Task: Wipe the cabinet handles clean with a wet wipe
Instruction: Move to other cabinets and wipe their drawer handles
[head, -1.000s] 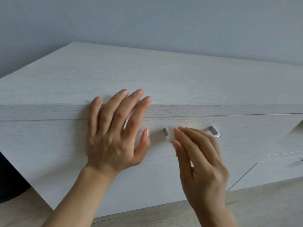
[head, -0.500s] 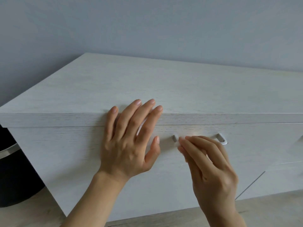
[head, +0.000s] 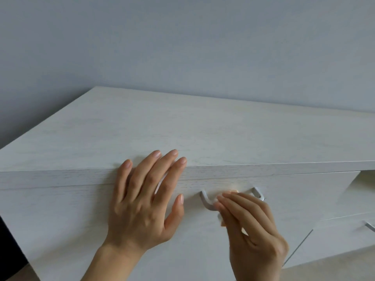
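Head view, pale wood-grain cabinet (bare top), grey-blue wall behind

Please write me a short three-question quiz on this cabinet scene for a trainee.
1. True or false: the left hand holds the wipe.
2. Which part of the handle is the right hand covering? A) its middle B) its left end only C) none of it
3. Fill in: a second handle shows at the picture's ____ edge.

Key:
1. False; it lies flat and open on the cabinet front, fingertips over the top edge.
2. A; both ends of the handle still show.
3. Right.
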